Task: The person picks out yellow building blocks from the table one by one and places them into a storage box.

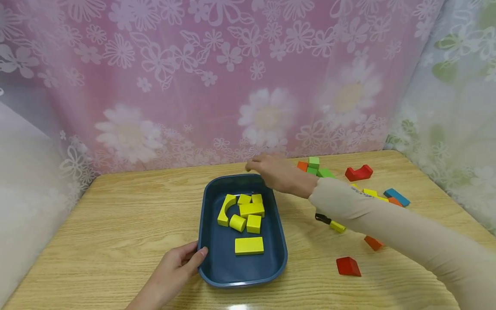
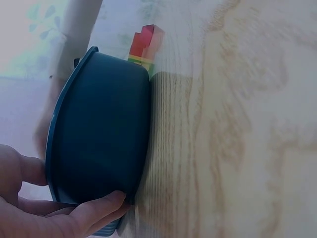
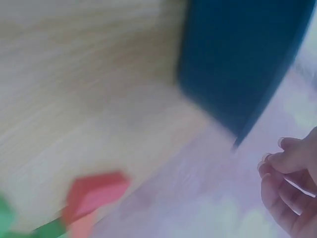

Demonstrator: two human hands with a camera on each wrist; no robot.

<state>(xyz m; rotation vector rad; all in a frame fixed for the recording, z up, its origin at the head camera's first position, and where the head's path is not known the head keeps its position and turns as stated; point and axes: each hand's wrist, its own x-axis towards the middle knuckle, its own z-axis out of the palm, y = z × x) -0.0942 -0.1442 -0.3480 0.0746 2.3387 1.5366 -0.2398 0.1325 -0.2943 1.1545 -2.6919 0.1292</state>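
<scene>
A dark blue rectangular tray point(image 1: 282, 254) stands on the table, holding several yellow blocks: an arch point(image 1: 223, 212), a cylinder point(image 1: 238, 223), cubes and oblong blocks such as the front one point(image 1: 249, 246). My left hand point(image 1: 176, 269) grips the tray's left side, thumb over the rim and fingers against the outer wall, as the left wrist view also shows. Over the far right corner of the tray is my right hand point(image 1: 277, 172). In the right wrist view this hand point(image 3: 292, 183) has loosely bent fingers, with nothing visible in them, beside the tray's corner point(image 3: 237, 84).
Right of the tray lie loose blocks: green ones point(image 1: 326, 173), a red arch point(image 1: 358, 172), a blue block point(image 1: 397, 197), an orange one point(image 1: 373, 243) and a red one point(image 1: 348, 266). The right sleeve point(image 1: 372, 219) covers part of them. A flowered curtain point(image 1: 217, 86) hangs behind the table.
</scene>
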